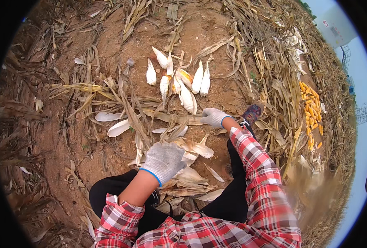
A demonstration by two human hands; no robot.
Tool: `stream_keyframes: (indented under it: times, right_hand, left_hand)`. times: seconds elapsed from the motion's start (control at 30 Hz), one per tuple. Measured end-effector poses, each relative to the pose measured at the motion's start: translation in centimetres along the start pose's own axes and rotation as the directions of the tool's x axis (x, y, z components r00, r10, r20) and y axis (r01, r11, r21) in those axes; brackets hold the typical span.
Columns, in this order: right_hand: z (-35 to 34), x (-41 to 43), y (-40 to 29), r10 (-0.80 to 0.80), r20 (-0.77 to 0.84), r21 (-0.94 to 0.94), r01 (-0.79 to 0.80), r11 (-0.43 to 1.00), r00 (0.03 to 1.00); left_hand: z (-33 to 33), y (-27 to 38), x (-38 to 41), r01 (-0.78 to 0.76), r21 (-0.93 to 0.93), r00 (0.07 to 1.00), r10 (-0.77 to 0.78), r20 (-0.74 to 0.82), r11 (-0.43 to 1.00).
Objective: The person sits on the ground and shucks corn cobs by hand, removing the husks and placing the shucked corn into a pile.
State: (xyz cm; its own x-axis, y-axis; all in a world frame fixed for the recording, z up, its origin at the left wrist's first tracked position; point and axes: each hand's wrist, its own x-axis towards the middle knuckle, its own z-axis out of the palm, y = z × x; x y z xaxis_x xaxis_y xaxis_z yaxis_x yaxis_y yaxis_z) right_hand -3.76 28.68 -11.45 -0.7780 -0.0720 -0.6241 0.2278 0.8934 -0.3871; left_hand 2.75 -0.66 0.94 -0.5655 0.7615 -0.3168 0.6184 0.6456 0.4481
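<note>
My left hand (165, 161), in a grey knit glove with a blue cuff, is over loose pale corn husks (199, 148) between my legs. Its back faces up and its curled fingers are hidden, so any hold is out of sight. Further out, my right hand (214, 117), gloved alike, hovers or rests near the lower end of a husked-over ear of corn (188, 101); nothing shows in its bent fingers. Beyond lies a loose group of ears in white husks, among them a pair side by side (197, 77). Yellow kernels show on a partly opened ear (185, 76).
Dry corn stalks and leaves (127, 107) cross the reddish soil (106, 62). To the right, past a band of stalks (276, 93), lies a heap of bare yellow cobs (312, 108). My right shoe (253, 113) is beside my right hand.
</note>
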Motion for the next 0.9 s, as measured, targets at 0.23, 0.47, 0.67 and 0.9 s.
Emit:
stream_keyframes:
  times: [0.23, 0.47, 0.67, 0.9]
  right_hand:
    - [7.8, 10.3, 2.7, 0.161, -0.151, 0.299, -0.110, 0.948, 0.975]
    - [12.3, 14.0, 0.5, 0.136, 0.004, 0.499, -0.119, 0.859, 0.991]
    - [15.8, 20.2, -0.4, 0.145, -0.177, 0.716, 0.027, 0.697, 0.974]
    - [17.1, 21.4, -8.2, 0.221, 0.094, 0.948, -0.155, 0.278, 0.971]
  left_hand:
    - [0.6, -0.5, 0.6, 0.013, 0.017, 0.999, -0.014, 0.034, 1.000]
    - [-0.2, 0.0, 0.6, 0.053, -0.034, 0.986, -0.047, 0.163, 0.998]
    - [-0.8, 1.0, 0.3, -0.073, -0.058, 0.986, 0.081, 0.144, 0.996]
    - [-1.1, 0.5, -0.3, -0.007, -0.084, 0.985, 0.021, 0.169, 0.996]
